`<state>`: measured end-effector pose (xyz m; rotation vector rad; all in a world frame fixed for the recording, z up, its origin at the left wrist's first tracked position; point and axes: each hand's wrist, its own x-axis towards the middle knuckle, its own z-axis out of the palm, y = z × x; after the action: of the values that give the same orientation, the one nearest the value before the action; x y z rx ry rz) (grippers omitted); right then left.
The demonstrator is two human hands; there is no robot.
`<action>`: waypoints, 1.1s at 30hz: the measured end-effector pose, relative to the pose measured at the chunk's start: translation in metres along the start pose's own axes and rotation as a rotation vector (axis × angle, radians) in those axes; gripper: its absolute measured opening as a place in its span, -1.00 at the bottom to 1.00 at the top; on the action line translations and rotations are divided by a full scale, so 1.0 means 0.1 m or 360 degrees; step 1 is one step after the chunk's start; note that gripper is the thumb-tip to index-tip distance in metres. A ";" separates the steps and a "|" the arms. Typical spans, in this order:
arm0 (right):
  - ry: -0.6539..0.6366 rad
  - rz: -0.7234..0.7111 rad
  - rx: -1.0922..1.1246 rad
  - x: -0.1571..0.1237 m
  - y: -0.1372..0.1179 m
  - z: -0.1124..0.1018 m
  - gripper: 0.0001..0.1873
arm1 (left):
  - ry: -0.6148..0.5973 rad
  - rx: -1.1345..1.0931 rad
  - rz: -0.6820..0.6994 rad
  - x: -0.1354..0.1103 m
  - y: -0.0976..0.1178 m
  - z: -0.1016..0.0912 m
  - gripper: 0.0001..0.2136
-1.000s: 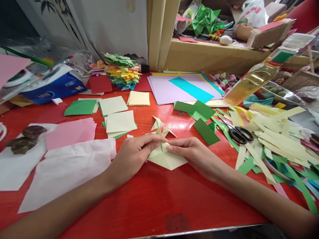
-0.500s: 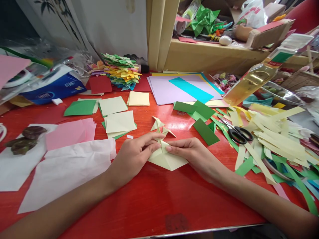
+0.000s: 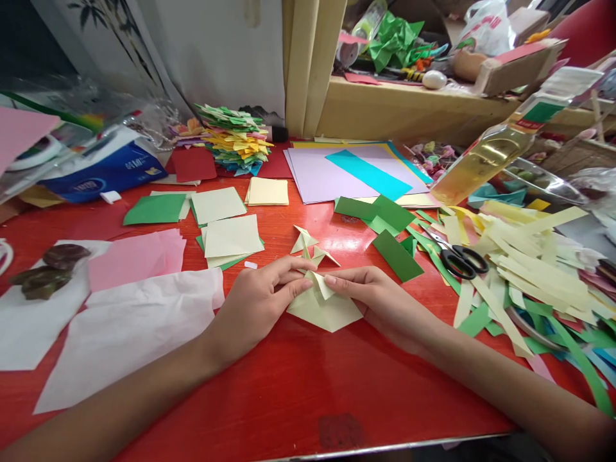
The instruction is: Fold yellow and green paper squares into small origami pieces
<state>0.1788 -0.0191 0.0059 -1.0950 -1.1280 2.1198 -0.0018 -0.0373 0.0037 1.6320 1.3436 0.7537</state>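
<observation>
A pale yellow folded paper [image 3: 323, 311] lies on the red table [image 3: 298, 378] between my two hands. My left hand [image 3: 257, 301] pinches its left upper edge with thumb and forefinger. My right hand [image 3: 373, 295] pinches a small flap at the top middle and holds it folded over. Both hands rest on the table. Two small finished pale yellow folded pieces [image 3: 308, 244] sit just beyond my fingertips.
Black-handled scissors [image 3: 459, 260] lie to the right among yellow and green paper strips [image 3: 529, 263]. Green squares [image 3: 392, 234], pale yellow squares [image 3: 228, 234], pink and white sheets [image 3: 135, 301], a stack of folded coloured pieces [image 3: 235, 138], a blue tissue pack [image 3: 103, 170] and an oil bottle [image 3: 486, 157] surround the work spot.
The upright point of the yellow paper has been folded down into a small flap under my right fingertips. Both hands stayed in nearly the same place.
</observation>
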 end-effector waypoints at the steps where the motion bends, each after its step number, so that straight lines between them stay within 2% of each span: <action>1: -0.0004 0.0006 0.0008 0.00 0.00 0.00 -0.70 | 0.0003 -0.0005 0.0009 0.00 0.00 0.00 -0.71; 23: 0.0148 -0.0109 -0.0112 0.00 0.08 0.03 -0.66 | 0.0024 0.0032 0.0001 -0.01 0.00 0.02 -0.74; 33: 0.0293 -0.0219 -0.0452 0.00 0.10 0.04 -0.66 | -0.0019 -0.0001 -0.0027 0.00 0.02 0.02 -0.73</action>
<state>0.1745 -0.0261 -0.0009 -1.2700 -1.3994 1.7513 0.0003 -0.0374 0.0044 1.6204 1.3469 0.7333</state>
